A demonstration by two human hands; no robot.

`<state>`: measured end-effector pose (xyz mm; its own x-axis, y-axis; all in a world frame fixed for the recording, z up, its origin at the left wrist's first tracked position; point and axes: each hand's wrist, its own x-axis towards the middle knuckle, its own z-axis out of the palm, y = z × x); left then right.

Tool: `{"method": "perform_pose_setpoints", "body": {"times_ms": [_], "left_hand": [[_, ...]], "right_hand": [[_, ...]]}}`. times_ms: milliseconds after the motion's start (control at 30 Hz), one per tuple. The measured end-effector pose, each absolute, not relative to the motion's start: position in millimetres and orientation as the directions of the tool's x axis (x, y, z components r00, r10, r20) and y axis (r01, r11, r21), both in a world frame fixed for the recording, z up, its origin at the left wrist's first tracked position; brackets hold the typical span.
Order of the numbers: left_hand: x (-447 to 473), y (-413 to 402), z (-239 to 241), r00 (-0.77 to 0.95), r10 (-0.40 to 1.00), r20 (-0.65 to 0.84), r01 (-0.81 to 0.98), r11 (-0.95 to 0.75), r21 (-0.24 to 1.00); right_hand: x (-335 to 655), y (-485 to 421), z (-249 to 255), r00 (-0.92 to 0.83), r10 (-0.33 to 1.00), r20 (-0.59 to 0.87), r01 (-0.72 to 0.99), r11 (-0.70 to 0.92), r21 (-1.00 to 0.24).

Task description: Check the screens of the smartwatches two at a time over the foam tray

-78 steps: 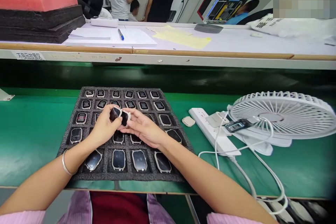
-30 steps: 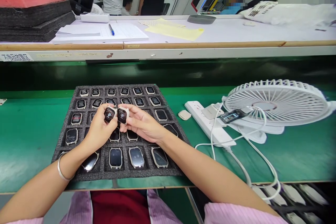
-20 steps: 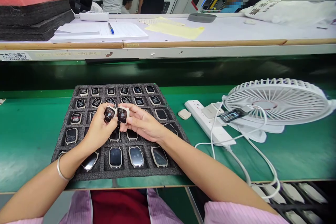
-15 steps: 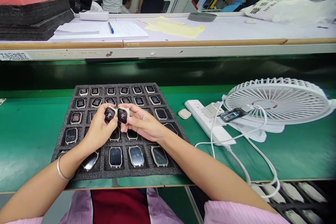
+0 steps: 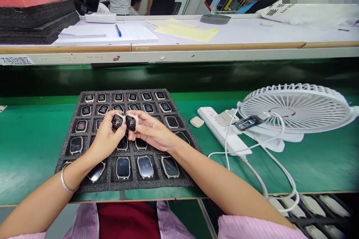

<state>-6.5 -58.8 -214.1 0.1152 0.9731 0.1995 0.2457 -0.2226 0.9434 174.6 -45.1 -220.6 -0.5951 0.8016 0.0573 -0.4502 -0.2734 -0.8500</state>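
Note:
My left hand (image 5: 108, 136) is closed on a smartwatch body (image 5: 117, 121) with a dark lit screen and no strap. Beside it, a second smartwatch body (image 5: 131, 123) with a pale case is gripped between the fingers of my right hand (image 5: 153, 131). Both screens face up toward me, held side by side over a black foam tray (image 5: 108, 183). Rows of strapless watches sit in the tray's pockets; the far rows show lit text, while a near watch (image 5: 123, 167) has a blank screen. My hands hide some of the middle pockets.
On the right stand a white fan (image 5: 294, 110), a power strip (image 5: 224, 130) with cables and a small pale charger (image 5: 196, 121). A raised shelf (image 5: 179, 47) behind carries papers, a pen (image 5: 118, 30) and stacked foam (image 5: 33, 18). More devices lie at the lower right. People are beyond the shelf.
My hands and the two watches stay practically still. In the background, at the upper right, a person's head has shifted slightly.

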Motion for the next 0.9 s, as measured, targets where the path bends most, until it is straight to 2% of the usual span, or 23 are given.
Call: {"method": "perform_pose_setpoints", "body": {"times_ms": [433, 900], "left_hand": [[-5.8, -59.9, -214.4, 0.135, 0.973, 0.185, 0.213, -0.211, 0.954], [-6.8, -61.1, -212.5, 0.133, 0.972, 0.194, 0.257, -0.223, 0.941]], "right_hand": [[175.0, -45.1, -221.4, -0.605, 0.792, 0.084, -0.460, -0.261, -0.849], [174.9, -46.8, -220.3, -0.616, 0.781, 0.103, -0.452, -0.243, -0.858]]}}
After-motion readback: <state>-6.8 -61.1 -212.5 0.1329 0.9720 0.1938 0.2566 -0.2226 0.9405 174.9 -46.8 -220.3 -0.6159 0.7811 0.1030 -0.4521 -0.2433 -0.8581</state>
